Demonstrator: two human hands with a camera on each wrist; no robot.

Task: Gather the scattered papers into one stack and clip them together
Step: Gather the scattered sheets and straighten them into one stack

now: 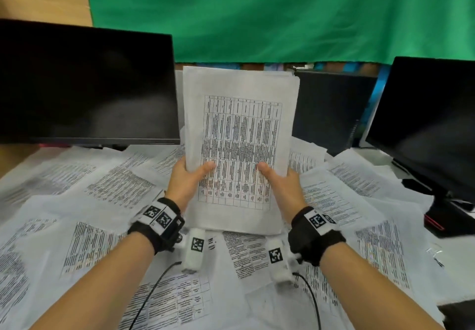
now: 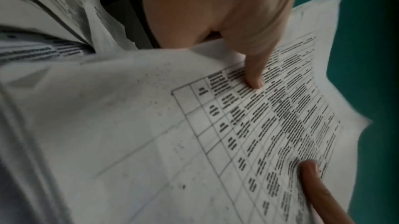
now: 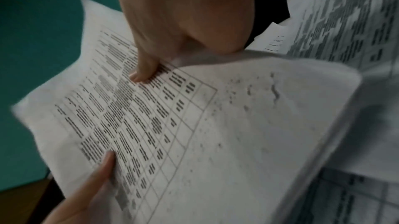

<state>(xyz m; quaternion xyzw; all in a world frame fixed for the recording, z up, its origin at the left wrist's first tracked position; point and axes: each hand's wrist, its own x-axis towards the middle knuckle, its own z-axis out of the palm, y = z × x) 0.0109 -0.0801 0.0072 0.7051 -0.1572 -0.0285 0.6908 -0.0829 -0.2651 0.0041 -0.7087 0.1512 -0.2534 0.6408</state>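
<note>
I hold a stack of white papers (image 1: pixel 240 134) upright above the desk, its top sheet printed with a table. My left hand (image 1: pixel 189 178) grips the stack's left edge, thumb on the front. My right hand (image 1: pixel 279 179) grips the right edge the same way. In the left wrist view my left hand (image 2: pixel 248 52) presses its thumb on the stack of papers (image 2: pixel 151 125). In the right wrist view my right hand (image 3: pixel 155 57) has its thumb on the stack of papers (image 3: pixel 215 133). Many loose printed sheets (image 1: pixel 115 185) lie scattered over the desk. No clip shows.
A dark monitor (image 1: pixel 84 85) stands at the back left and another monitor (image 1: pixel 431 119) at the right, its base (image 1: pixel 447 216) on the desk. A green cloth (image 1: pixel 282 13) hangs behind. Cables (image 1: pixel 151 293) trail from both wrist cameras over the sheets.
</note>
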